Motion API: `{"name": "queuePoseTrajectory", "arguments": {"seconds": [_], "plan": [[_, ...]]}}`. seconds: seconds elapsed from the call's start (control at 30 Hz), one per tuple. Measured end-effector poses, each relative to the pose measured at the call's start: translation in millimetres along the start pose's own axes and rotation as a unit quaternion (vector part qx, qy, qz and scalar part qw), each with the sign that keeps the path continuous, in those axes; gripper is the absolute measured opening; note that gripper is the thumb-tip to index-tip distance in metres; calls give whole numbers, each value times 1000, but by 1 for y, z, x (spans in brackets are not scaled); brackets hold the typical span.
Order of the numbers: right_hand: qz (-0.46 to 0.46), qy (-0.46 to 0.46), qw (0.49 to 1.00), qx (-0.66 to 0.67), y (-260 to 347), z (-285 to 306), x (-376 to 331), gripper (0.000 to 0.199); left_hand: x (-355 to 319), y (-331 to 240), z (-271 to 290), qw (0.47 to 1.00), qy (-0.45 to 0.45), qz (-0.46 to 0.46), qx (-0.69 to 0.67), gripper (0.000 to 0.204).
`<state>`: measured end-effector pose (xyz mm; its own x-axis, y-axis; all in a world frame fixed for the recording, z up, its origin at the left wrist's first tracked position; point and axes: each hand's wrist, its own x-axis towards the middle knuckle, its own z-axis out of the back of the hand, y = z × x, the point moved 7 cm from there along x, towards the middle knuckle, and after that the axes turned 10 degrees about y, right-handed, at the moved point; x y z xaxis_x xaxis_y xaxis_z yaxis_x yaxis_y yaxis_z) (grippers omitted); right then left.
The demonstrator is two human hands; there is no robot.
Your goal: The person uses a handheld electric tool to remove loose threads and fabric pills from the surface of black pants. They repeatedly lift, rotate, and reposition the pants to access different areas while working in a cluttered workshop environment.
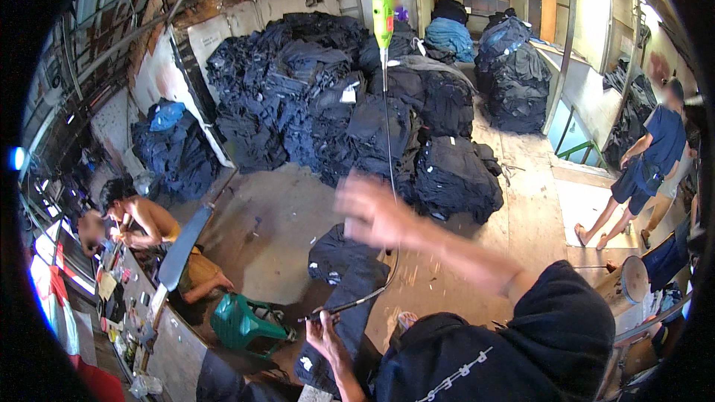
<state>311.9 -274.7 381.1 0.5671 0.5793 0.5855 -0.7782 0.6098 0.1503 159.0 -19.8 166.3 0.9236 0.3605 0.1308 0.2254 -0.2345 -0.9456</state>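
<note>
My left hand [325, 327] is low in the middle, closed around the thin black handpiece [344, 306] of a flexible shaft. The shaft's dark cable [390, 164] runs up to a green rotary tool [382, 9] hanging from above. My right hand [370, 212] is raised over the floor at the end of my bare forearm. It is blurred, its fingers apart, and holds nothing. A dark blue pair of jeans [337, 257] lies just beyond my left hand, under the handpiece.
Tall piles of dark jeans [328, 97] fill the back, with more bundles [456, 175] to the right. A green plastic stool [242, 324] stands at lower left. One person [153, 227] sits by a cluttered bench [123, 290]; another [644, 167] stands at right.
</note>
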Motion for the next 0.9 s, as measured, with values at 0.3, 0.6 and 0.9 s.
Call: {"name": "queuePoseTrajectory", "arguments": {"seconds": [0.3, 0.6, 0.9], "plan": [[-236, -393, 889, 13, -223, 267, 204, 105, -11, 1, 35, 997, -77, -9, -3, 16], [-100, -413, 899, 106, -202, 235, 223, 89, -45, 19, 58, 986, -154, 53, 23, 32], [-112, -396, 900, 147, -193, 246, 203, 81, -29, 41, 49, 983, -150, 103, -36, 79]]}}
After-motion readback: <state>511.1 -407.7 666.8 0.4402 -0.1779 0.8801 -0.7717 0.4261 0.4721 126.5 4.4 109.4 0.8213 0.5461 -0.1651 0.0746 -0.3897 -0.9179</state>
